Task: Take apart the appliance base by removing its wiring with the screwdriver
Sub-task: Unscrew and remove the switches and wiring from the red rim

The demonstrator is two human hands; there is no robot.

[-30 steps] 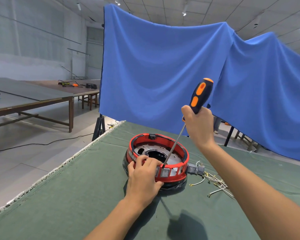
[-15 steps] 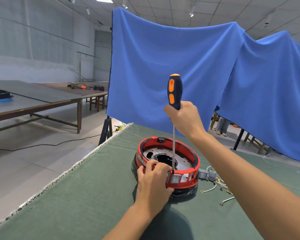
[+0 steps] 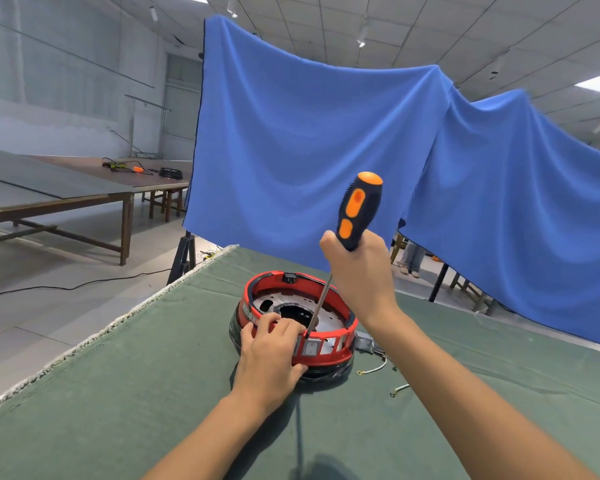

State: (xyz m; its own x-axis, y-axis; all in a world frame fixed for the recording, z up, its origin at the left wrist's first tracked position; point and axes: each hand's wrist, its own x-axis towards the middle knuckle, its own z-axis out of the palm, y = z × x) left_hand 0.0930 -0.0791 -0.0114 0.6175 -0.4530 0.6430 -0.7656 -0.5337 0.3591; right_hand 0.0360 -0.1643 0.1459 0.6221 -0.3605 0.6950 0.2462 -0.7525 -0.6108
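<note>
— What's furthest out to the left of the hands?

— Long wooden tables (image 3: 84, 199), well apart from everything. Nearer in, the left hand (image 3: 269, 355) grips the near rim of the appliance base (image 3: 297, 320), fingers curled over the red ring and thumb against its outer wall.

— And the base itself?

— It sits on the green cloth-covered table (image 3: 118, 393), between the two hands, under the raised right one.

— The right hand?

— The right hand (image 3: 359, 271) is wrapped tight round the black-and-orange handle of the screwdriver (image 3: 355, 216). The shaft slants down and left — its tip meets the rim just beside the left fingers.

— Past that?

— Loose wiring (image 3: 374, 367) lies on the cloth right of the base, below the right forearm. A blue curtain (image 3: 326, 150) hangs behind.
</note>
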